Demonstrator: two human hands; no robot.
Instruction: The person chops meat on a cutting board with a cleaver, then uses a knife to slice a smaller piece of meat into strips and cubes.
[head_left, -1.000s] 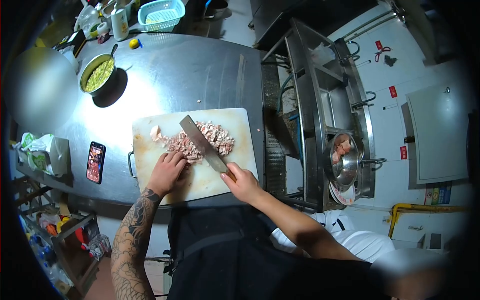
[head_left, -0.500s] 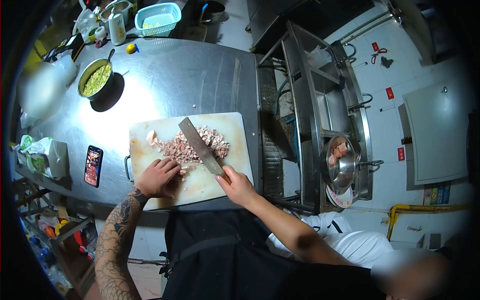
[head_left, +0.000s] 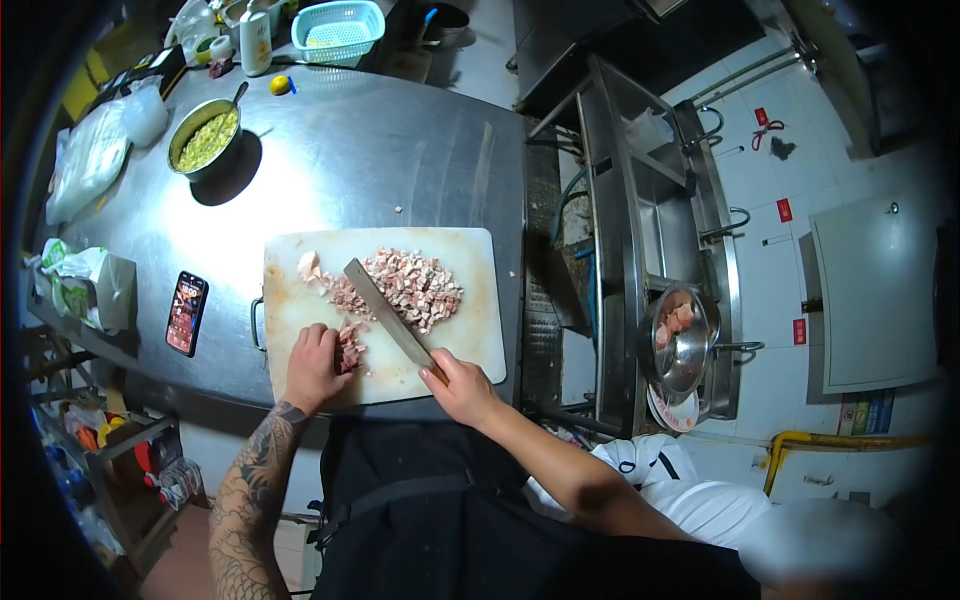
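A white cutting board [head_left: 440, 365] lies on the metal table, with a pile of diced meat [head_left: 412, 285] across its middle. My right hand [head_left: 460, 388] is wrapped round the wooden handle of a cleaver [head_left: 388, 318], whose blade reaches up and left over the board beside the pile. My left hand [head_left: 316, 366] rests on the board's lower left, fingers bent against reddish meat pieces [head_left: 348, 347]. Whether it grips any of them is unclear. A pale chunk of meat [head_left: 308, 266] sits near the board's upper left corner.
A phone [head_left: 187, 314] lies left of the board. Farther back are a pot of chopped green food [head_left: 208, 140], a bottle [head_left: 255, 42] and a blue basket [head_left: 338, 32]. At right, a metal bowl [head_left: 683, 365] holds meat by the sink. A person in white [head_left: 700, 495] is at lower right.
The cleaver blade has shifted left, off the diced pile. My left hand has moved slightly right, uncovering reddish meat beside its fingers. The whole view has shifted a little.
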